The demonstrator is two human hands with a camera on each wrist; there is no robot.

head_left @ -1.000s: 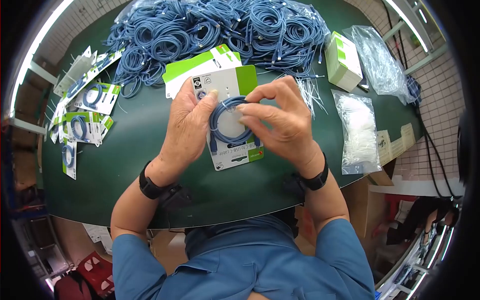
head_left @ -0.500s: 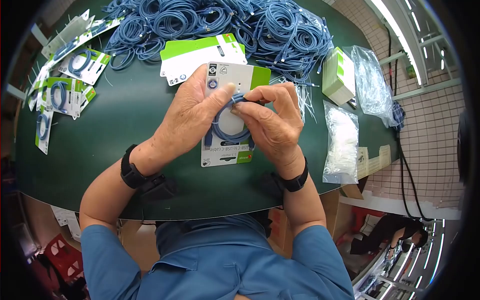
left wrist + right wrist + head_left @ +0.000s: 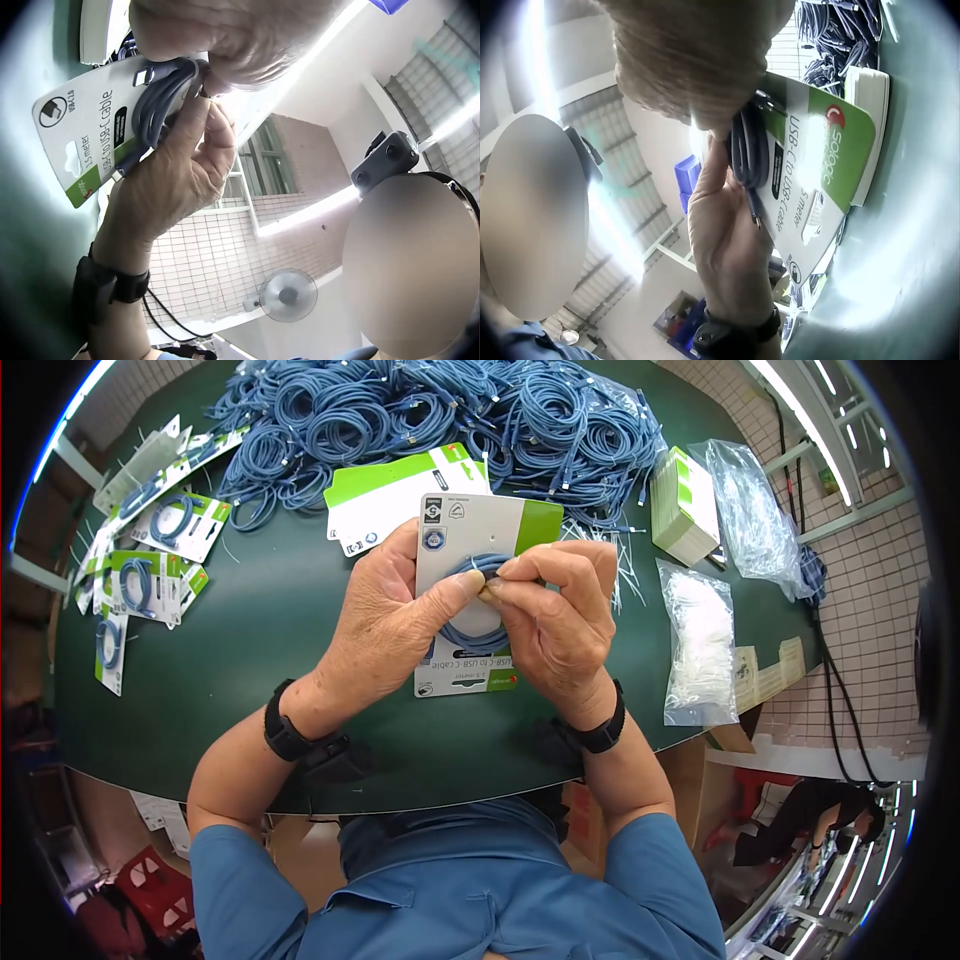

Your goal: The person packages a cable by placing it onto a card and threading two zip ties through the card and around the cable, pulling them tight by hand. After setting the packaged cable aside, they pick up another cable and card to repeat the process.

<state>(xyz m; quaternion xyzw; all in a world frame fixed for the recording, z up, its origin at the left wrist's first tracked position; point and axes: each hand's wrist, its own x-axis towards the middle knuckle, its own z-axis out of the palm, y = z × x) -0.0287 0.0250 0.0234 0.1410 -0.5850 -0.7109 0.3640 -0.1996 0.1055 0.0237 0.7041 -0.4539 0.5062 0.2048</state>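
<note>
My left hand (image 3: 380,605) grips a white-and-green USB-C cable card (image 3: 470,512), its thumb across the front and its fingers behind. A coiled blue cable (image 3: 474,642) lies against the card's face, its plugs toward the hang-hole end. At the top of the coil, my right hand (image 3: 562,622) pinches with thumb and forefinger by a thin white tie (image 3: 475,562), right beside the left thumb tip. The fingertips hide most of that tie. In the left wrist view the cable (image 3: 154,105) is bunched flat on the card (image 3: 71,112). The right wrist view shows the printed card (image 3: 840,142) too.
A heap of coiled blue cables (image 3: 400,420) covers the far side of the green table (image 3: 250,660). Blank cards (image 3: 400,495) lie behind my hands, carded cables (image 3: 145,585) at left. A card stack (image 3: 685,510) and a bag of white ties (image 3: 698,650) sit at right.
Both hands have drawn together at the top of the coil, the left thumb now beside the right fingertips. The camera view has shifted slightly.
</note>
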